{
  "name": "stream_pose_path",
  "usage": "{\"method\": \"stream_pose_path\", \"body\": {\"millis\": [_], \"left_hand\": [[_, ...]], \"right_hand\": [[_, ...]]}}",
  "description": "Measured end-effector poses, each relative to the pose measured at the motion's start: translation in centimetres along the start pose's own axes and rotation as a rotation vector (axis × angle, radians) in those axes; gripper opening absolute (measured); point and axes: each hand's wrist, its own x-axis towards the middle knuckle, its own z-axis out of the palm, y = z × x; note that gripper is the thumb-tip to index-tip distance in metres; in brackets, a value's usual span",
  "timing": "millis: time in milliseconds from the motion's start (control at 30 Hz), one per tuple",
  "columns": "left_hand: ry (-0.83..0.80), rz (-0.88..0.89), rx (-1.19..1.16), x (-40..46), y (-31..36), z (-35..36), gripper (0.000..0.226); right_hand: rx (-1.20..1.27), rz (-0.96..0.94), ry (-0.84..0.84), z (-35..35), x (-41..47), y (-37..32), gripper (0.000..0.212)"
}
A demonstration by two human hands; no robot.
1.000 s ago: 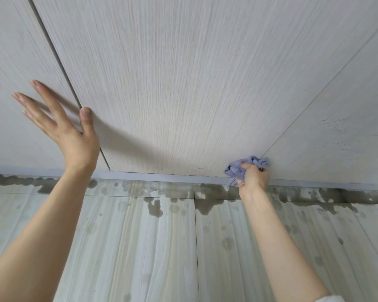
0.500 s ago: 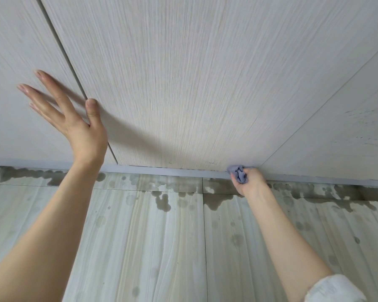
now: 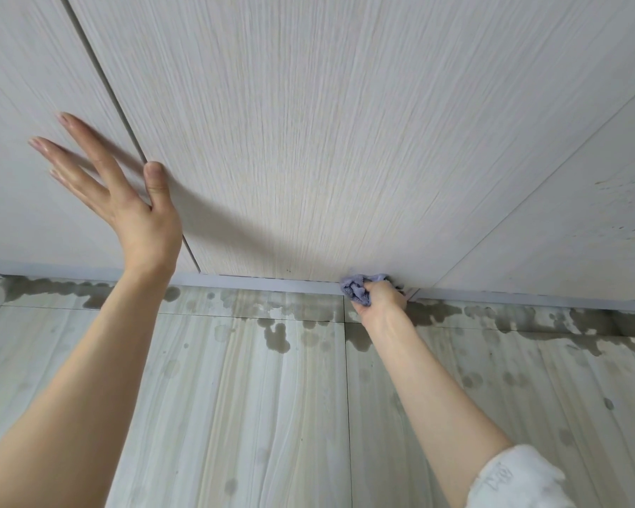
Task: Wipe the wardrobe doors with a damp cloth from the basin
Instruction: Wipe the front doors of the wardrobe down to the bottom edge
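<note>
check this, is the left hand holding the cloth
No, the left hand lies flat with straight fingers on the wardrobe door, while the right hand grips the purple cloth.

The floor (image 3: 235,416) is laid with pale, wood-grain tiles separated by thin grout lines. Dark wet patches (image 3: 279,341) are spread along the far edge of the floor, and smaller scattered spots (image 3: 471,379) are seen further out on the tiles.

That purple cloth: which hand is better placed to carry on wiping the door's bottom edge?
The right hand: it grips the cloth at the door bottom, while the left hand rests flat, fingers straight.
</note>
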Motion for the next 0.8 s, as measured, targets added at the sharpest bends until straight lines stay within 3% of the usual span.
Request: {"method": "stream_pose_path", "body": {"millis": [67, 200, 433, 533, 700, 800], "left_hand": [[0.001, 0.004, 0.007, -0.1, -0.1, 0.1, 0.076], [0.018, 0.01, 0.006, -0.1, -0.3, 0.3, 0.067], [0.053, 0.094, 0.02, 0.1, -0.5, 0.3, 0.066], [0.049, 0.106, 0.021, 0.0, -0.4, 0.4, 0.069], [0.053, 0.103, 0.019, 0.1, -0.5, 0.5, 0.068], [0.043, 0.091, 0.017, 0.0, -0.5, 0.5, 0.069]], "right_hand": [[0.019, 0.015, -0.017, 0.2, -0.5, -0.1, 0.024], [0.121, -0.01, -0.235, 1.7, -2.0, -1.4, 0.03], [-0.095, 0.047, 0.04, 1.5, 0.2, 2.0, 0.031], [-0.102, 0.028, 0.138, 0.9, -0.1, 2.7, 0.02], [-0.128, 0.049, -0.127, 2.5, -4.1, 2.8, 0.028], [-0.113, 0.082, -0.157, 4.7, -5.0, 3.2, 0.021]]}}
